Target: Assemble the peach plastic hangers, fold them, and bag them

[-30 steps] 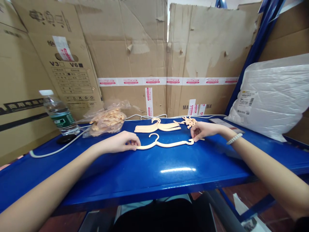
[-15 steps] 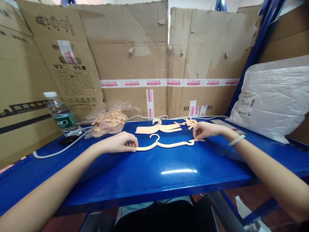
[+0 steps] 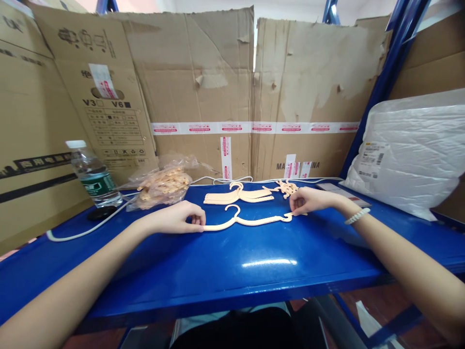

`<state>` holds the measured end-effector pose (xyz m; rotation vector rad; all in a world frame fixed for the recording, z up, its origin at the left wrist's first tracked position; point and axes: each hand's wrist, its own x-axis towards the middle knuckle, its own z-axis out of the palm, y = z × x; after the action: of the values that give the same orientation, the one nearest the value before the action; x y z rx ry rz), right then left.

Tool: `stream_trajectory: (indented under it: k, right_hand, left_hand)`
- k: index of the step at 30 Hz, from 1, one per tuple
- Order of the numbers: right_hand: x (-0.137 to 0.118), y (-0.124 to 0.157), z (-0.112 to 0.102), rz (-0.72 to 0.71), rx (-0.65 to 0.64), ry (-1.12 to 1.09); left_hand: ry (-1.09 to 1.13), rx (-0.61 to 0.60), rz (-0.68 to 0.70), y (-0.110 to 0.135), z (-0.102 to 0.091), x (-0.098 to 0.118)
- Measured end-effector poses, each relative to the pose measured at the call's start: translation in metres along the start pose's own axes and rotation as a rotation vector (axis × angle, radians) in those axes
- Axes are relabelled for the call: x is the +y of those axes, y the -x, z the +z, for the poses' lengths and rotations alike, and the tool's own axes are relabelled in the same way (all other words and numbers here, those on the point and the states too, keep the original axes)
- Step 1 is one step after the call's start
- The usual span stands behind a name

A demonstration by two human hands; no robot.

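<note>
A cream plastic clothes hanger [image 3: 257, 222] lies on the blue table, its hook pointing away from me. My left hand [image 3: 183, 217] is closed on the hanger's left end, thumb and fingers pinching the tip. At the opposite end, my right hand [image 3: 307, 199] pinches a small cream hook piece [image 3: 288, 217], which touches the hanger's right tip; whether it is fastened there I cannot tell. Just behind lie a few folded hangers [image 3: 221, 196] with their hooks together. A small pile of cream hook pieces [image 3: 287, 187] is beyond my right hand.
On the left are a clear bag of cream pieces [image 3: 165, 186], a water bottle [image 3: 96, 182], a dark round object [image 3: 101, 212] and a white cable [image 3: 82, 237]. Cardboard sheets [image 3: 203, 97] wall the back. A white wrapped package [image 3: 410, 155] stands right.
The view has tilted up slightly, so the scene sits a little lower. Both hands keep their grips, and the hook piece has barely shifted at the hanger's right tip.
</note>
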<state>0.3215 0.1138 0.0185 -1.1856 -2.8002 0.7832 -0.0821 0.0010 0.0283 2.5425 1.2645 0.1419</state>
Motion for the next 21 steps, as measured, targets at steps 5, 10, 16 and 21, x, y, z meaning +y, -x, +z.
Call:
stream_trajectory:
  k: [5,10,16,21]
  right_hand:
    - [0.002,-0.001,0.001,0.0,-0.003,0.005]
    - [0.008,-0.001,0.001,-0.03,-0.02,-0.015]
    - [0.011,0.001,-0.002,-0.042,-0.026,-0.042]
    - [0.018,0.0,-0.003,-0.032,-0.036,-0.007]
  left_hand:
    - [-0.011,0.007,-0.012,0.0,0.0,-0.006]
    - [0.006,0.008,-0.013,0.0,0.0,-0.007]
    - [0.012,0.022,-0.003,0.001,-0.001,-0.007]
    - [0.004,0.0,-0.027,0.003,-0.004,-0.013]
